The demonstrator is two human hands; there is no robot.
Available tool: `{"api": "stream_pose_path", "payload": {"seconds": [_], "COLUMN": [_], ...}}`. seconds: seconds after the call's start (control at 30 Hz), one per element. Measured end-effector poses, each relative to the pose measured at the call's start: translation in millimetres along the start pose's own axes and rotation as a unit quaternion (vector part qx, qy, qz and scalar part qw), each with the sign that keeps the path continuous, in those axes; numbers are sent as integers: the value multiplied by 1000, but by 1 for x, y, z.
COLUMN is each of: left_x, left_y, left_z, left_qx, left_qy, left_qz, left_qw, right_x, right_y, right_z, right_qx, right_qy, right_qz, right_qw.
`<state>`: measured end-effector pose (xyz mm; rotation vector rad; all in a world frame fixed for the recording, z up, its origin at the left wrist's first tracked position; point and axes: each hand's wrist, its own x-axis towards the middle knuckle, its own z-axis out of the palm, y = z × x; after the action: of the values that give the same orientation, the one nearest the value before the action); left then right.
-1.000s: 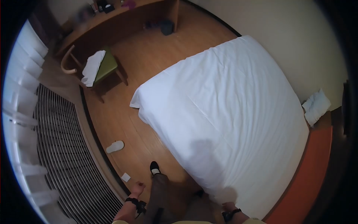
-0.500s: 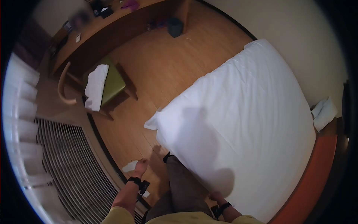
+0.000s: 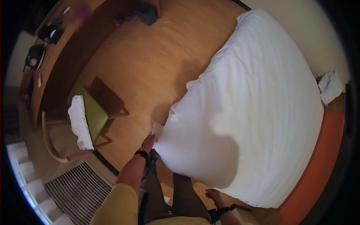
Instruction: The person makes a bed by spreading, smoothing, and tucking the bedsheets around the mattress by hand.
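A white duvet (image 3: pixel 262 112) covers the bed and hangs over its near corner and side. My left hand (image 3: pixel 149 142) reaches forward to that corner, its fingers closed at a pale flap of the duvet; the grip is partly hidden. My right hand (image 3: pixel 213 194) hangs low beside the bed's near side, with loosely bent fingers and nothing in them. Both wrists wear black bands.
A green chair (image 3: pixel 95 118) with white cloth (image 3: pixel 80 123) on it stands at the left. Beyond are a long desk (image 3: pixel 56 67) and a dark bin (image 3: pixel 146 14). A slatted vent (image 3: pixel 78 187) lies lower left; an orange headboard (image 3: pixel 318 168) borders the bed.
My view has turned and shifted. My left hand has moved forward and up to the duvet's corner. The white item beside it on the floor no longer shows there. My right hand stays low.
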<state>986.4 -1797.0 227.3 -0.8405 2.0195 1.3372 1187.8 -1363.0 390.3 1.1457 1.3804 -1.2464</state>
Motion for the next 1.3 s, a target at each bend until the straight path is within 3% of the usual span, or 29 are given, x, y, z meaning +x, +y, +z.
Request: {"api": "stream_pose_path", "payload": {"seconds": [0.07,0.1,0.23,0.33,0.37,0.47,0.6,0.63,0.73,0.83,0.87,0.93,1.03,1.17,1.27,1.3], "left_x": [7,63,110,128,128,105,84,87,101,134,132,108,74,1,-38,-47], "left_y": [51,-17,-21,-34,-36,-28,-22,-11,34,-32,-42,-6,-7,60,101,100], "left_z": [-3,10,21,8,3,-47,-84,-82,-52,-8,-7,-20,-53,-105,-104,-103], "left_qx": [48,139,171,147,94,198,-32,23,-34,37,-7,-95,-127,31,156,127], "left_qy": [-8,33,74,-27,-18,-120,-164,-168,-189,-196,-177,-134,-175,-193,-167,-176], "left_qz": [-77,24,-12,-20,-76,-98,-77,-48,-211,-139,-135,-128,43,122,169,145], "left_qw": [996,989,982,989,992,968,983,984,959,970,975,978,976,973,959,966], "right_x": [8,13,13,18,22,24,31,27,24,35,40,41,48,59,59,60], "right_y": [-5,-8,-60,-112,-125,-187,-223,-227,-227,-208,-210,-214,-239,-259,-265,-264], "right_z": [19,30,104,168,191,268,345,356,374,376,370,362,355,373,378,379], "right_qx": [30,47,54,43,50,56,-15,-26,-18,-32,-38,-46,-63,-92,-47,-27], "right_qy": [11,20,29,50,52,52,59,56,60,108,134,183,260,339,289,255], "right_qz": [-11,-18,-96,-174,-182,-220,-250,-250,-251,-273,-274,-269,-299,-334,-247,-202], "right_qw": [999,999,993,983,981,973,966,966,966,955,952,944,916,875,924,945]}}
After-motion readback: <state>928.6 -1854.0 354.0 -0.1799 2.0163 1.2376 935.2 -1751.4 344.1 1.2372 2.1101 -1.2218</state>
